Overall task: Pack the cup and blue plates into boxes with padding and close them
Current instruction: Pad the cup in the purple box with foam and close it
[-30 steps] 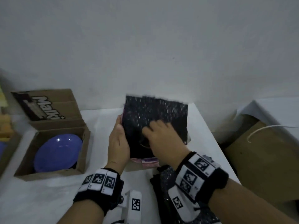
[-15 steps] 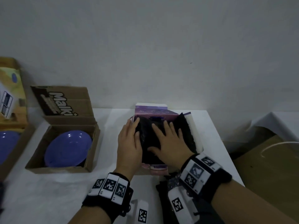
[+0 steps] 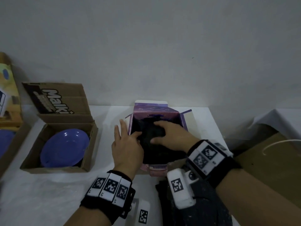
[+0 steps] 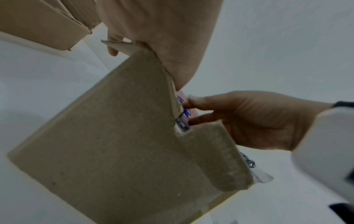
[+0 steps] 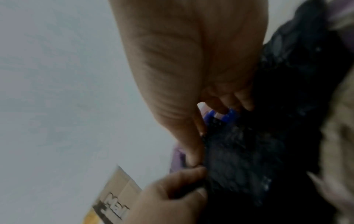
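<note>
A purple box (image 3: 156, 110) stands open at the middle of the white table (image 3: 48, 193). Black bubble-wrap padding (image 3: 154, 154) fills its opening and hides what lies under it; no cup shows. My right hand (image 3: 162, 132) is down in the box, fingers and thumb bent round a bunch of the padding (image 5: 239, 159). My left hand (image 3: 125, 137) lies with straight fingers along the box's left wall, and one fingertip touches the padding. The left wrist view shows the box's brown side (image 4: 114, 136) and the right hand (image 4: 249, 118) reaching in. A blue plate (image 3: 65, 147) lies in an open brown box (image 3: 55, 168) at the left.
Part of another blue plate (image 3: 4, 144) in a second box shows at the far left edge. More black padding (image 3: 195, 209) lies on the table under my right wrist. A brown carton (image 3: 268, 168) stands beyond the table's right edge. The wall is close behind.
One second ago both hands held the padding sheet upright over the box. It has since been pushed down inside, with the right hand sunk in after it.
</note>
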Tool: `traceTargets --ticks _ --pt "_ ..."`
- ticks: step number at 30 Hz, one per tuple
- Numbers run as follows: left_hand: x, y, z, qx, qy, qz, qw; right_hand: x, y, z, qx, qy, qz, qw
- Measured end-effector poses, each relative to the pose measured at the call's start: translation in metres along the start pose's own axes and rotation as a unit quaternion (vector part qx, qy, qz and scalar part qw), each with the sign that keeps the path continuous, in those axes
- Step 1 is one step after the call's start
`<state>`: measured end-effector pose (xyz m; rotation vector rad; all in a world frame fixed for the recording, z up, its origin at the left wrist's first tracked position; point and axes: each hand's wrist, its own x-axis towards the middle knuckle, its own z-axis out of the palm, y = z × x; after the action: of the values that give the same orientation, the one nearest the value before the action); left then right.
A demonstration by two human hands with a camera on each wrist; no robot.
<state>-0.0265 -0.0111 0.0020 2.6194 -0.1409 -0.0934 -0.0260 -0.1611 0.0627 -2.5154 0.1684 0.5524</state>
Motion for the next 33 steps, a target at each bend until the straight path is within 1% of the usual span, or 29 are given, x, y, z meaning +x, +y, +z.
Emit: traceTargets --ticks 2,3,6,8,10,12,14,17,22,26,27,28,30,31,32,33 --pt "-0.001 0.001 -0.001 0.012 -0.002 0.001 1.000 -0.007 0.002 -0.012 0.001 0.041 0.027 0.999" --pt "0.000 0.001 -0.001 0.014 -0.005 0.000 1.000 -0.008 0.004 -0.014 -0.004 0.038 0.048 0.998" --pt "0.002 0.003 -0.001 0.024 -0.027 -0.005 0.999 -0.008 0.006 0.000 -0.002 -0.028 0.100 0.995" --pt "0.004 0.006 -0.002 0.033 -0.045 -0.005 0.998 -0.005 0.006 0.008 0.011 -0.045 0.115 0.992" --pt "0.004 0.006 -0.003 0.034 -0.057 -0.008 0.998 -0.003 0.006 0.006 0.013 -0.058 0.118 0.991" --pt "0.003 0.006 -0.004 0.034 -0.061 -0.010 0.998 -0.005 0.007 -0.002 -0.032 -0.066 0.114 0.991" --pt "0.002 0.006 -0.004 0.035 -0.059 -0.012 0.998 -0.007 0.008 -0.003 -0.104 -0.047 0.101 0.988" --pt "0.002 0.006 -0.003 0.033 -0.058 -0.012 0.998 -0.007 0.007 0.013 -0.174 -0.036 0.091 0.980" --pt "0.001 0.006 -0.003 0.038 -0.057 -0.018 0.997 0.005 0.003 0.026 -0.214 -0.013 0.104 0.971" --pt "0.001 0.005 -0.004 0.041 -0.052 -0.016 0.998 0.003 -0.006 0.022 -0.260 0.057 0.109 0.958" --pt "0.001 0.005 -0.004 0.043 -0.050 -0.015 0.998 0.003 -0.008 0.020 -0.268 0.048 0.097 0.957" --pt "0.001 0.005 -0.004 0.046 -0.048 -0.013 0.998 0.004 -0.008 0.019 -0.267 0.009 0.089 0.960" --pt "0.002 0.006 -0.003 0.054 -0.045 -0.011 0.997 0.006 -0.009 0.012 -0.242 -0.105 0.089 0.960" --pt "0.002 0.006 -0.002 0.061 -0.046 -0.010 0.997 0.010 -0.008 0.010 -0.230 -0.137 0.094 0.959" --pt "0.002 0.006 -0.002 0.067 -0.050 -0.011 0.996 0.014 -0.005 0.010 -0.219 -0.143 0.096 0.960" --pt "0.003 0.006 -0.002 0.073 -0.056 -0.011 0.996 0.017 -0.001 0.013 -0.212 -0.130 0.090 0.964"
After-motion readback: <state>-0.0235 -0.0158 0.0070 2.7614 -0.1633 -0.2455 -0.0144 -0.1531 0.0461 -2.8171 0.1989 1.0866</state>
